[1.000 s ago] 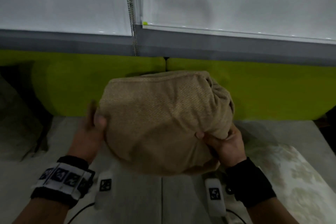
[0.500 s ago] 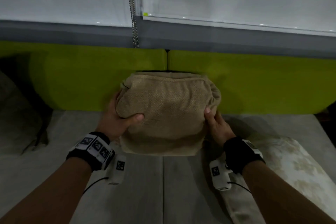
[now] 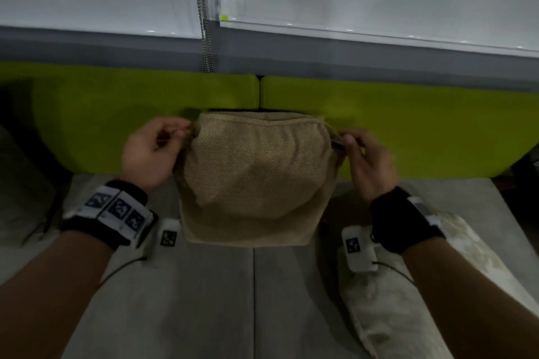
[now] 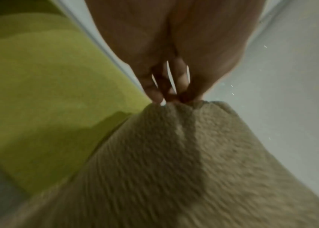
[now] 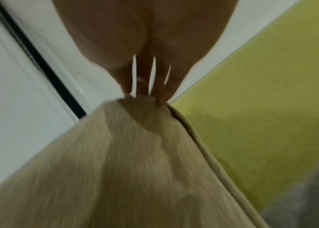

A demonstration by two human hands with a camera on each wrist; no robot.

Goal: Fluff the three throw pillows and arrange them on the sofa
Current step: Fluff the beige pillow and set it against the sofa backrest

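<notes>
Tan pillow set upright at the middle of the sofa, held by both upper corners.

It stands on the grey seat with its back against the green backrest, at the seam between the two back cushions. The left hand pinches the upper left corner and the right hand the upper right, fingertips closed on the fabric in both wrist views. The step appears to be squaring the corners during placement. Next, the person likely lets go and turns to the pale patterned pillow lying on the seat to the right; a darker cushion, dim, leans at far left.
</notes>
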